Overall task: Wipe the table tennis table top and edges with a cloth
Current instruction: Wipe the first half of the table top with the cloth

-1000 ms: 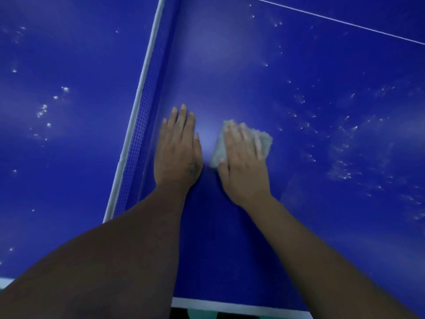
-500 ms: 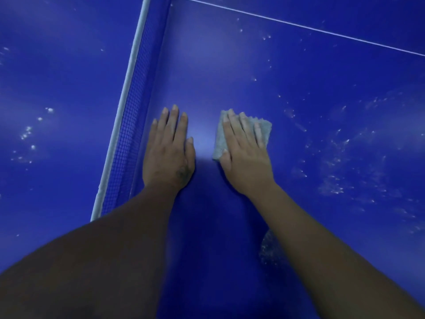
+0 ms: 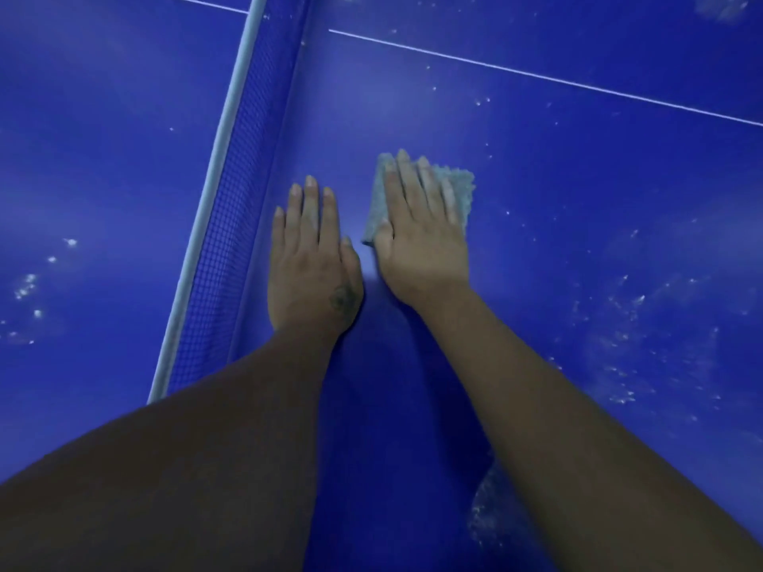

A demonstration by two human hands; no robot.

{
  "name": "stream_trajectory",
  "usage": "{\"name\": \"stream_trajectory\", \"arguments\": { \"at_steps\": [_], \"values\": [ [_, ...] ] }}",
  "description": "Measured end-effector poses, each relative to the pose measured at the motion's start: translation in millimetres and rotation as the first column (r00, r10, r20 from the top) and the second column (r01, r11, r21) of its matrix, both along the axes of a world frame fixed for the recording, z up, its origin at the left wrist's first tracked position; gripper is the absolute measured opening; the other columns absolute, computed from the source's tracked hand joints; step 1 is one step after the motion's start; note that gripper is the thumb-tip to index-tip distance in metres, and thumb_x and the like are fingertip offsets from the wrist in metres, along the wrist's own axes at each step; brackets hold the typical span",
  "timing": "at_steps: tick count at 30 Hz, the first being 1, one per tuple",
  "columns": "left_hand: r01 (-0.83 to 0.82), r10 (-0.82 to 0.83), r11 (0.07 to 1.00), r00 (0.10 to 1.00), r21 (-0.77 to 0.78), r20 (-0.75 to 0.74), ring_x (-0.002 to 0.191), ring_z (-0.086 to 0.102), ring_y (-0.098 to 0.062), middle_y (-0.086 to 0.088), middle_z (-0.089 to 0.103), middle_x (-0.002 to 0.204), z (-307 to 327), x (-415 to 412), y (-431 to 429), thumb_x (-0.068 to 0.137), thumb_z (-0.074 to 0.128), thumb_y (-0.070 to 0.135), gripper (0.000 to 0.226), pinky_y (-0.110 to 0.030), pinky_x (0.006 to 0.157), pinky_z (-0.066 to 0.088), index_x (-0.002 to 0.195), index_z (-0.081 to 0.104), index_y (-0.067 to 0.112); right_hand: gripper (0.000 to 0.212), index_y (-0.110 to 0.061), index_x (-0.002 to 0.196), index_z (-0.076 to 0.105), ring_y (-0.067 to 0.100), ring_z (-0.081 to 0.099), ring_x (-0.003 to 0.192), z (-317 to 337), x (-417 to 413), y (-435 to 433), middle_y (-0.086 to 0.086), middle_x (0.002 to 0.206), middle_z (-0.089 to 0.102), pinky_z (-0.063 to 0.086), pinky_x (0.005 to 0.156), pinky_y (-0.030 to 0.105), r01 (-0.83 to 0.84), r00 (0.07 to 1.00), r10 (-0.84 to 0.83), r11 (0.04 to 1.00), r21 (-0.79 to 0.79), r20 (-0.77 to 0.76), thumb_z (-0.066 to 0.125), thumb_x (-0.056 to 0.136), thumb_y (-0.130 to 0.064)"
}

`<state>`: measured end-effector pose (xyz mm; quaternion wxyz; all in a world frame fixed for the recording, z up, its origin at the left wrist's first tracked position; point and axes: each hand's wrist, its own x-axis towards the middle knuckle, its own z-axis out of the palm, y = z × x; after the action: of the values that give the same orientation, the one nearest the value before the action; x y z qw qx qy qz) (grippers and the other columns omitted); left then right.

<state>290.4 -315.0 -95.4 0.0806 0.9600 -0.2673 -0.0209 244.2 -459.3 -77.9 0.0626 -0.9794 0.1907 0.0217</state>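
Note:
The blue table tennis table top point(image 3: 536, 167) fills the view. A folded grey-green cloth point(image 3: 458, 187) lies flat on it just right of the net. My right hand point(image 3: 421, 233) presses down on the cloth with straight fingers, covering most of it. My left hand point(image 3: 313, 266) rests flat on the bare table beside the net, palm down, fingers together, holding nothing. Both forearms reach in from the bottom edge.
The net point(image 3: 223, 225) with its white top band runs from upper middle to lower left, close to my left hand. A white centre line point(image 3: 536, 76) crosses the far right half. White dust specks point(image 3: 619, 365) lie scattered right of the cloth, and more dust specks point(image 3: 29, 282) left of the net.
My right hand has slid the cloth further away along the net. My left hand stays flat beside it. The view has moved forward, and the near white table edge is out of sight.

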Motion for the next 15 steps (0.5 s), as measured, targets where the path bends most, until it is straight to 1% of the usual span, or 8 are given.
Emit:
{"name": "stream_trajectory", "arguments": {
  "at_steps": [2,3,5,7,9,10,12,15],
  "values": [
    [-0.001,0.001,1.0,1.0,-0.012,-0.007,0.168,0.009,-0.031,-0.016,0.013,0.18,1,1,0,0.113,0.027,0.029,0.064,-0.047,0.137,0.004,0.171,0.021,0.003,0.067,-0.016,0.172,0.02,0.025,0.014,0.167,-3,5,-16,0.003,0.18,0.018,0.008,0.135,0.047,-0.01,1.0,0.01,1.0,0.023,0.024,0.026,0.107,-0.035],
    [-0.009,0.009,1.0,1.0,-0.014,-0.016,0.168,0.008,-0.031,-0.015,0.013,0.181,2,1,-1,0.113,0.027,0.03,0.064,-0.047,0.137,0.003,0.171,0.021,0.003,0.067,-0.017,0.172,0.022,0.026,0.015,0.167,-4,-1,-29,0.003,0.18,0.019,0.007,0.135,0.048,0.014,1.0,-0.014,1.0,0.025,0.022,0.029,0.107,-0.034],
    [-0.02,0.02,1.0,0.999,-0.01,-0.036,0.169,0.006,-0.029,-0.013,0.011,0.181,3,0,-1,0.112,0.025,0.032,0.065,-0.046,0.137,0.002,0.171,0.02,0.005,0.068,-0.019,0.172,0.02,0.029,0.015,0.167,-4,-27,-57,0.004,0.18,0.018,0.005,0.135,0.052,0.142,0.99,-0.142,0.99,-0.005,0.002,0.031,0.106,-0.033],
    [-0.024,0.024,1.0,0.998,-0.012,-0.05,0.169,0.003,-0.028,-0.011,0.009,0.182,4,0,-1,0.112,0.024,0.032,0.065,-0.045,0.137,0.0,0.172,0.019,0.006,0.07,-0.021,0.173,0.016,0.032,0.012,0.167,0,-57,-77,0.004,0.181,0.014,0.007,0.133,0.06,0.283,0.957,-0.285,0.958,-0.044,-0.045,0.028,0.106,-0.035],
    [-0.023,0.021,0.999,0.998,-0.033,-0.051,0.169,0.004,-0.028,-0.012,0.01,0.181,2,0,-1,0.113,0.028,0.03,0.064,-0.045,0.137,0.0,0.172,0.02,0.005,0.072,-0.02,0.173,0.013,0.035,0.009,0.167,2,-67,-80,0.006,0.181,0.012,0.008,0.13,0.068,0.335,0.936,-0.34,0.94,-0.067,-0.088,0.021,0.103,-0.037],
    [-0.023,0.02,0.999,0.999,-0.043,-0.049,0.169,0.004,-0.028,-0.012,0.011,0.181,2,1,-1,0.113,0.029,0.029,0.064,-0.046,0.137,0.001,0.171,0.021,0.005,0.074,-0.019,0.173,0.015,0.037,0.01,0.166,3,-60,-74,0.007,0.181,0.013,0.008,0.129,0.07,0.316,0.942,-0.322,0.946,-0.075,-0.093,0.021,0.102,-0.037],
    [-0.024,0.022,0.998,0.999,-0.06,-0.041,0.169,0.008,-0.03,-0.014,0.014,0.18,2,1,-1,0.112,0.033,0.027,0.063,-0.048,0.137,0.005,0.17,0.024,0.003,0.075,-0.018,0.172,0.021,0.038,0.014,0.166,1,-25,-56,0.008,0.18,0.017,0.008,0.128,0.072,0.221,0.972,-0.226,0.973,-0.074,-0.069,0.026,0.1,-0.038],
    [-0.019,0.018,0.995,1.0,-0.099,-0.009,0.167,0.017,-0.034,-0.017,0.022,0.178,1,0,-1,0.111,0.04,0.023,0.061,-0.053,0.136,0.014,0.167,0.031,-0.001,0.068,-0.02,0.172,0.021,0.034,0.014,0.166,-8,48,-28,0.004,0.179,0.018,0.008,0.129,0.069,0.079,0.997,-0.078,0.995,-0.053,0.021,0.026,0.107,-0.037]
  ]
}}
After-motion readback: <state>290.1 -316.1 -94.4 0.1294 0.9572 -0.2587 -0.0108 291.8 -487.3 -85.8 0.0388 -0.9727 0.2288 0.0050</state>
